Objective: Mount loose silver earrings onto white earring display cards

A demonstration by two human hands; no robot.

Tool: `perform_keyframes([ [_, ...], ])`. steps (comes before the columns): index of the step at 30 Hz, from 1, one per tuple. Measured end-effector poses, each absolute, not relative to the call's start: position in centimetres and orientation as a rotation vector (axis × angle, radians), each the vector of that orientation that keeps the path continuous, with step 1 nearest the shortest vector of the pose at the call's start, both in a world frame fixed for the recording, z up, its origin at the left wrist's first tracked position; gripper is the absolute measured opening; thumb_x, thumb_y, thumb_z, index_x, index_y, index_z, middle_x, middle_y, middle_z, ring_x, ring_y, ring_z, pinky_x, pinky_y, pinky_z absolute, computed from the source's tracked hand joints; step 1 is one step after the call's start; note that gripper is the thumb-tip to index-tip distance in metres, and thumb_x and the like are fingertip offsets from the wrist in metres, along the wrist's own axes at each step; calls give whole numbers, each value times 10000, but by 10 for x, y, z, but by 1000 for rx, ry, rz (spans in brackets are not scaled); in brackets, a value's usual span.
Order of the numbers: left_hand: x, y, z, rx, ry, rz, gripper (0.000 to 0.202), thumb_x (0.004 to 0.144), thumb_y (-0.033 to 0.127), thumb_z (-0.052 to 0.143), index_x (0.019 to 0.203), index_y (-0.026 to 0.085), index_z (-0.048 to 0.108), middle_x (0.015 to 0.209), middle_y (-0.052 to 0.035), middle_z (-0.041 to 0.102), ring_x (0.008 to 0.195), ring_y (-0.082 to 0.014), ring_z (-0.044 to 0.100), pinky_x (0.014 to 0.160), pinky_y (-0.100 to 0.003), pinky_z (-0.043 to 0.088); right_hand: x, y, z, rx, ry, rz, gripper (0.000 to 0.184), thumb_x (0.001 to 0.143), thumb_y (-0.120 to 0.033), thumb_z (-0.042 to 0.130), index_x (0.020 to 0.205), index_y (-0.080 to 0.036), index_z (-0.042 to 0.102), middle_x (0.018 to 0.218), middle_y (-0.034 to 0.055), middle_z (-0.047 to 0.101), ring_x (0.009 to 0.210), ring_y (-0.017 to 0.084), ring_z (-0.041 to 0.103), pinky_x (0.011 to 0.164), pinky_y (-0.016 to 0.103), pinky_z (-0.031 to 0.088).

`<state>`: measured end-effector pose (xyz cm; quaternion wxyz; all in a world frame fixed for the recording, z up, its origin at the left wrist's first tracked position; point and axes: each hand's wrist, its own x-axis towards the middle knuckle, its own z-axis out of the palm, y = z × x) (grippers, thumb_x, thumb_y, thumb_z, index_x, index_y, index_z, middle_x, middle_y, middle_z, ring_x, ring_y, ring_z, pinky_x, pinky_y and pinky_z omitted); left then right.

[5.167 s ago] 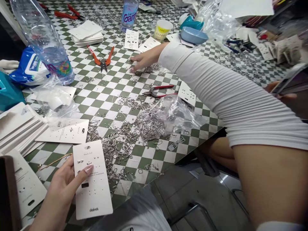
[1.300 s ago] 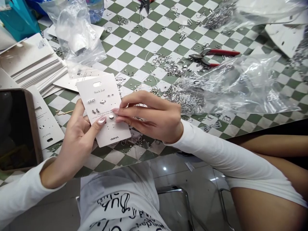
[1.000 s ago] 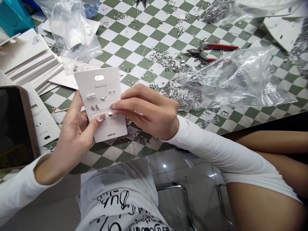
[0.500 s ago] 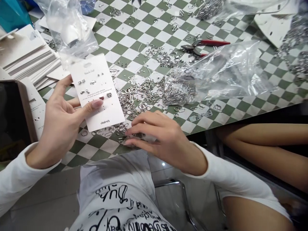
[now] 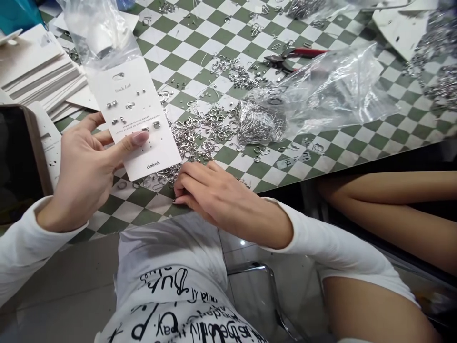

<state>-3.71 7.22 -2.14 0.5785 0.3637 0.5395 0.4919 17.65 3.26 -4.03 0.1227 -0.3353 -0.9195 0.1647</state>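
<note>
Tilted toward me, a white earring card [image 5: 157, 147] with several small silver earrings on it is pinched by my left hand [image 5: 89, 166]. My left thumb lies across its front, beside a square silver stud [image 5: 156, 125]; the fingers are behind it. Below the card's lower right corner, my right hand [image 5: 217, 190] rests at the near edge of a pile of small silver rings and clips [image 5: 203, 128]. Its fingertips are pressed together at the tabletop, and whatever they pinch is too small or hidden to name.
Red-handled pliers [image 5: 303, 51] lie beyond a clear plastic bag [image 5: 342, 90] of metal pins. On the left are a stack of white cards [image 5: 43, 71] and a dark-screened device [image 5: 21, 166]. Another plastic bag [image 5: 103, 33] stands behind the card. A person's bare legs [image 5: 392, 205] show at right.
My right hand has shifted slightly left, and its spread fingers have closed together at the tabletop. My left hand still holds the card. The whole view has shifted a little.
</note>
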Motion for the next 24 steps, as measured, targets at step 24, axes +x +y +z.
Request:
perform_keyframes([
  [24,-35,63,-29,1036,1208,937,377,872,275,758,1179,202,553,700,12,729,411,-105,607,354,-144,446,162,53,-46,-734,-2191,159,120,985,-129,597,954,-185,699,1023,42,755,955,152,713,805,330,629],
])
